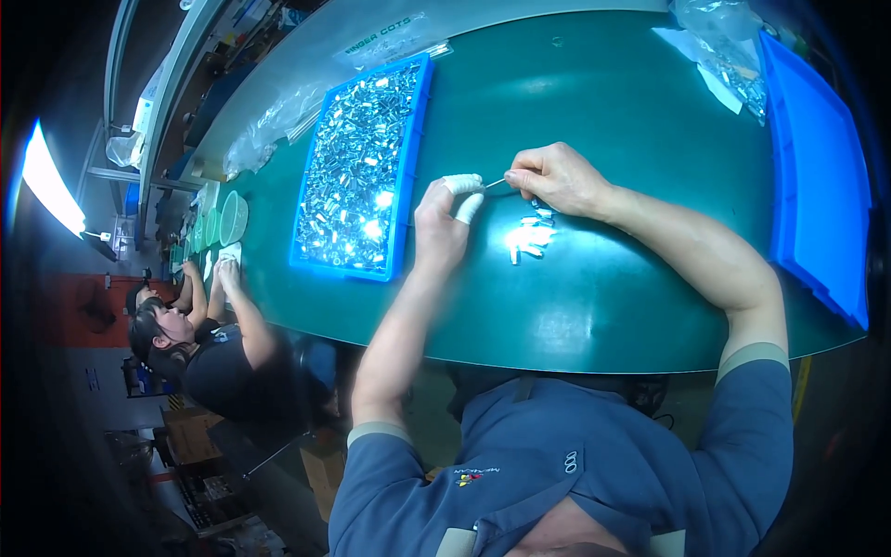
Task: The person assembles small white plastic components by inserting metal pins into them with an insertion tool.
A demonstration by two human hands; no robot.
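Observation:
My left hand (443, 221) has white finger cots on the thumb and a finger, which are bent toward each other. Whatever sits between those fingertips is too small to name. Close by on the right, my right hand (560, 181) pinches a thin, light-coloured stick (497, 182), its tip reaching the left fingertips. Below the right hand, several small shiny metal pieces (529, 243) lie loose on the green tabletop (613, 288). A blue tray (399, 237) left of my hands is filled with many similar small metal parts (357, 167).
At the right edge stands an empty blue tray (821, 176). Clear plastic bags (729, 37) and white paper (719, 88) lie at the back right. More plastic bags (264, 130) lie beyond the full tray. Co-workers (200, 334) sit at the left by green bowls (234, 219).

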